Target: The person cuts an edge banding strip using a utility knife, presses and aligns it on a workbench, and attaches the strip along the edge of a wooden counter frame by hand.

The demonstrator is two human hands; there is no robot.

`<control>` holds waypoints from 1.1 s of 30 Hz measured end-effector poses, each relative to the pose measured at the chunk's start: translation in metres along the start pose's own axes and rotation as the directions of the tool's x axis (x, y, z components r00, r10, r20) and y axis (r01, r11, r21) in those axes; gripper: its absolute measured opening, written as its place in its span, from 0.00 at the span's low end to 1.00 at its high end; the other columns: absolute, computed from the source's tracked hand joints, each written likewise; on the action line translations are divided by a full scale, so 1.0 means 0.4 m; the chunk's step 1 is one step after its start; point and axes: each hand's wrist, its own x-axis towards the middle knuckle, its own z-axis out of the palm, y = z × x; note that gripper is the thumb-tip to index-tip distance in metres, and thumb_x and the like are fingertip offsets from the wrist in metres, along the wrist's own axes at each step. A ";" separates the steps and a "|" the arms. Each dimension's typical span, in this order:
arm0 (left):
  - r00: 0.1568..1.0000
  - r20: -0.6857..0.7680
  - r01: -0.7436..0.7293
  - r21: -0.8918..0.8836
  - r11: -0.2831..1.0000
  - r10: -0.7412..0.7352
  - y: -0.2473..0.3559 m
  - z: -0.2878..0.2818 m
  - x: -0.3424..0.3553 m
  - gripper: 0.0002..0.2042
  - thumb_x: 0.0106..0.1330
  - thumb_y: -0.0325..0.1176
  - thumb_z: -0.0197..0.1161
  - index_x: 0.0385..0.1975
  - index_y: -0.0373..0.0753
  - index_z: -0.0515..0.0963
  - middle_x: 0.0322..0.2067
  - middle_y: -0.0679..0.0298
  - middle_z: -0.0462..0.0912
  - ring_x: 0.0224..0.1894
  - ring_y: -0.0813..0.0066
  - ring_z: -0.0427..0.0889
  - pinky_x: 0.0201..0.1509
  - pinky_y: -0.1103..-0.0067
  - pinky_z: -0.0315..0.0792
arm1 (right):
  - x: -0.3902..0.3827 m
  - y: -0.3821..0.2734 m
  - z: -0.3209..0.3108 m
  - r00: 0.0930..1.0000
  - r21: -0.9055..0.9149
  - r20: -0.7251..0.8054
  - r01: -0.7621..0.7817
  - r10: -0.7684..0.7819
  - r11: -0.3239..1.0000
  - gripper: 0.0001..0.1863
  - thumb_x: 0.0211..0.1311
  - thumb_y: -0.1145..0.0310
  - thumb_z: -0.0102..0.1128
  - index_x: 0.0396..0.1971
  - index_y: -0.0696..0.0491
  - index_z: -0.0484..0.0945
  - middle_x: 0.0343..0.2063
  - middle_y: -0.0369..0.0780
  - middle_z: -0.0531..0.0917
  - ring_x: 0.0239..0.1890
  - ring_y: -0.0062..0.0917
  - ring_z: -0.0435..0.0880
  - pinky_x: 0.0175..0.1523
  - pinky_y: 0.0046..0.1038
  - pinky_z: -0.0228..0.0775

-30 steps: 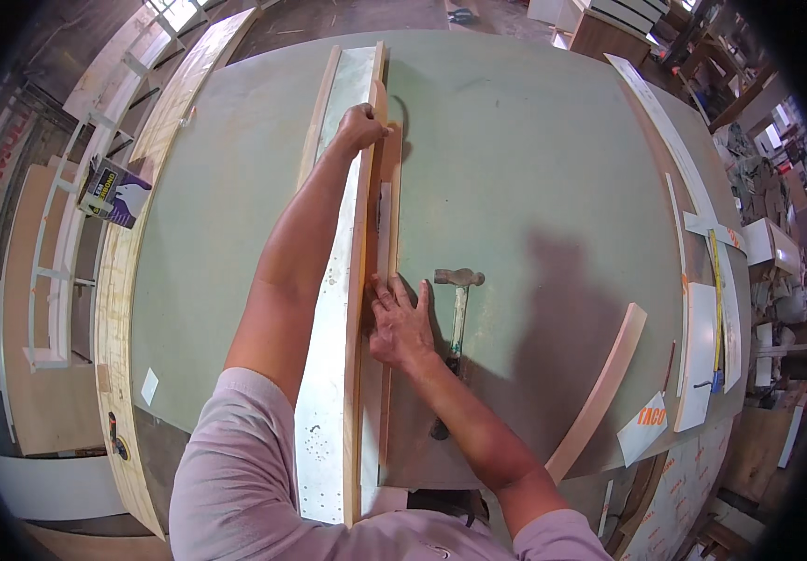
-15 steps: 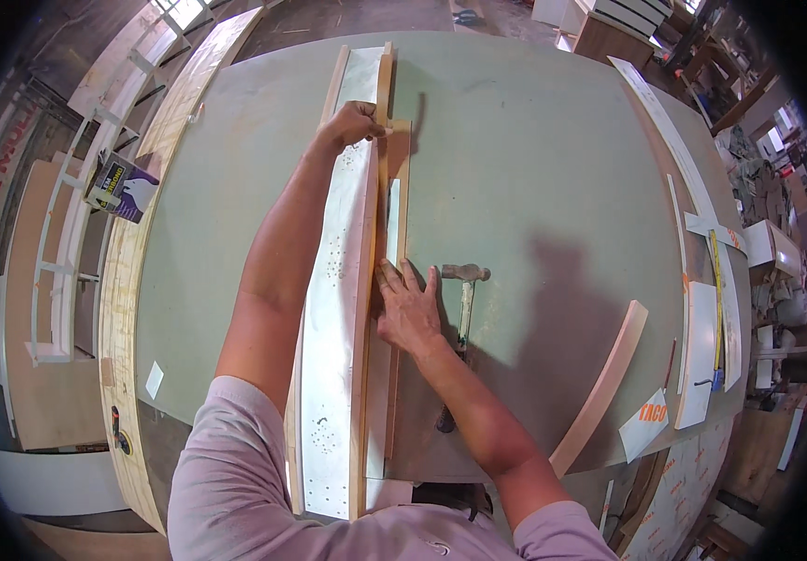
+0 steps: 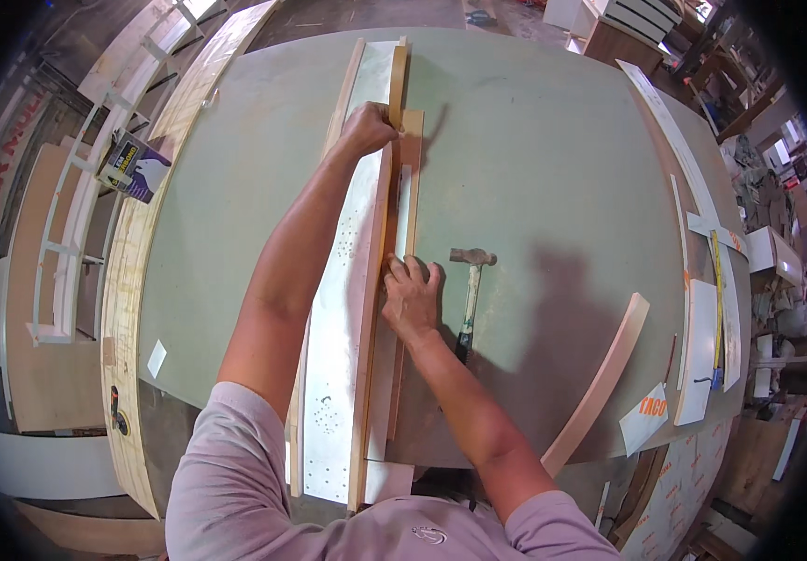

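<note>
Head view: a large table (image 3: 553, 159) with a smooth, matt, pale green top is seen from above.
Panel: a long, narrow white board (image 3: 342, 318) with a glossy face and small dotted holes is laid lengthwise down the middle of the table, from the near edge to the far end.
Strip: a thin strip of raw light wood (image 3: 372, 309) is stood on edge along the panel's right side; a shorter wooden strip (image 3: 410, 187) is laid just beside it.
Left hand (image 3: 366, 131): closed around the top edge of the thin strip at the far end.
Right hand (image 3: 411, 294): pressed flat, fingers spread, against the strips near the middle; nothing is gripped.
Hammer (image 3: 470, 285): steel head, pale wooden handle with a dark grip, laid just right of the right hand.
Curved piece: a bent plywood strip (image 3: 599, 383) is laid at the near right.
Packages: a blue and yellow box (image 3: 132, 164) is set at the far left; a white tag with red lettering (image 3: 643, 416) is seen at the near right edge.
</note>
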 end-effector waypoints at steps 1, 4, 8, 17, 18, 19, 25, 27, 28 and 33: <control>1.000 -0.008 0.003 0.010 1.000 -0.003 0.005 -0.001 -0.007 0.12 0.50 0.33 0.74 0.34 0.38 0.89 0.32 0.57 0.90 0.37 0.65 0.88 0.45 0.70 0.79 | 0.003 0.004 0.005 0.999 -0.014 -0.045 0.009 -0.009 1.000 0.16 0.60 0.69 0.57 0.46 0.53 0.86 0.64 0.37 0.76 0.70 0.34 0.66 0.72 0.57 0.46; 0.999 -0.040 0.001 0.057 0.998 0.001 0.017 -0.006 -0.028 0.11 0.51 0.33 0.73 0.34 0.39 0.89 0.33 0.56 0.90 0.38 0.64 0.88 0.45 0.69 0.79 | 0.020 0.006 0.011 0.997 -0.027 -0.075 0.002 -0.004 1.000 0.16 0.56 0.70 0.59 0.45 0.53 0.86 0.64 0.36 0.77 0.69 0.32 0.66 0.72 0.55 0.46; 0.998 -0.060 -0.003 0.076 0.997 0.007 0.030 -0.014 -0.042 0.10 0.52 0.34 0.72 0.33 0.40 0.89 0.34 0.56 0.90 0.38 0.61 0.88 0.46 0.68 0.79 | 0.038 0.006 0.002 0.999 -0.034 -0.044 -0.018 0.016 0.999 0.16 0.55 0.71 0.59 0.44 0.52 0.86 0.65 0.35 0.76 0.69 0.32 0.66 0.71 0.54 0.47; 0.992 -0.107 -0.043 0.176 0.983 0.062 0.052 -0.017 -0.071 0.07 0.51 0.34 0.73 0.29 0.42 0.89 0.32 0.56 0.89 0.38 0.60 0.88 0.47 0.67 0.80 | 0.091 0.017 0.014 0.985 -0.025 -0.166 -0.061 0.056 0.998 0.13 0.54 0.72 0.60 0.39 0.50 0.87 0.52 0.34 0.80 0.61 0.29 0.71 0.66 0.47 0.52; 0.990 -0.118 -0.051 0.197 0.979 0.075 0.054 -0.014 -0.078 0.08 0.51 0.34 0.75 0.29 0.41 0.89 0.31 0.57 0.90 0.37 0.61 0.89 0.46 0.68 0.80 | 0.097 0.020 0.019 0.979 -0.013 -0.199 -0.052 0.048 0.999 0.14 0.54 0.72 0.60 0.40 0.50 0.87 0.50 0.34 0.80 0.60 0.29 0.72 0.65 0.46 0.54; 0.987 -0.130 -0.066 0.217 0.974 0.096 0.056 -0.011 -0.084 0.08 0.51 0.34 0.76 0.29 0.39 0.89 0.31 0.57 0.90 0.36 0.63 0.89 0.46 0.69 0.80 | 0.100 0.022 0.024 0.972 0.001 -0.233 -0.047 0.046 0.999 0.14 0.54 0.72 0.61 0.41 0.50 0.87 0.48 0.34 0.80 0.59 0.29 0.72 0.64 0.46 0.55; 0.977 -0.169 -0.069 0.326 0.943 0.130 0.060 0.005 -0.118 0.06 0.51 0.34 0.74 0.28 0.43 0.89 0.33 0.60 0.89 0.42 0.61 0.87 0.49 0.67 0.78 | 0.085 0.012 0.054 0.934 0.068 -0.348 -0.054 0.074 0.996 0.11 0.54 0.74 0.60 0.37 0.49 0.85 0.40 0.34 0.81 0.51 0.28 0.76 0.57 0.41 0.58; 0.976 -0.178 -0.070 0.303 0.950 0.129 0.059 0.004 -0.122 0.06 0.51 0.33 0.73 0.28 0.43 0.89 0.33 0.59 0.89 0.43 0.60 0.86 0.51 0.67 0.78 | 0.085 0.010 0.062 0.930 0.057 -0.364 -0.039 0.057 0.998 0.09 0.53 0.74 0.60 0.34 0.49 0.84 0.39 0.34 0.81 0.50 0.29 0.76 0.56 0.41 0.58; 0.978 -0.169 -0.065 0.296 0.953 0.119 0.058 0.004 -0.124 0.06 0.51 0.33 0.73 0.28 0.43 0.89 0.33 0.59 0.89 0.43 0.60 0.86 0.51 0.66 0.78 | 0.086 0.011 0.066 0.928 0.051 -0.368 -0.034 0.050 0.998 0.08 0.53 0.74 0.59 0.33 0.49 0.83 0.39 0.34 0.81 0.49 0.29 0.76 0.56 0.41 0.58; 0.984 -0.166 -0.009 0.282 0.959 0.058 0.058 -0.004 -0.132 0.07 0.51 0.35 0.73 0.29 0.44 0.89 0.34 0.58 0.88 0.44 0.58 0.85 0.53 0.66 0.77 | 0.131 0.023 0.072 0.906 0.029 -0.420 -0.040 0.049 0.999 0.06 0.50 0.75 0.59 0.29 0.48 0.81 0.36 0.34 0.80 0.47 0.29 0.76 0.54 0.40 0.58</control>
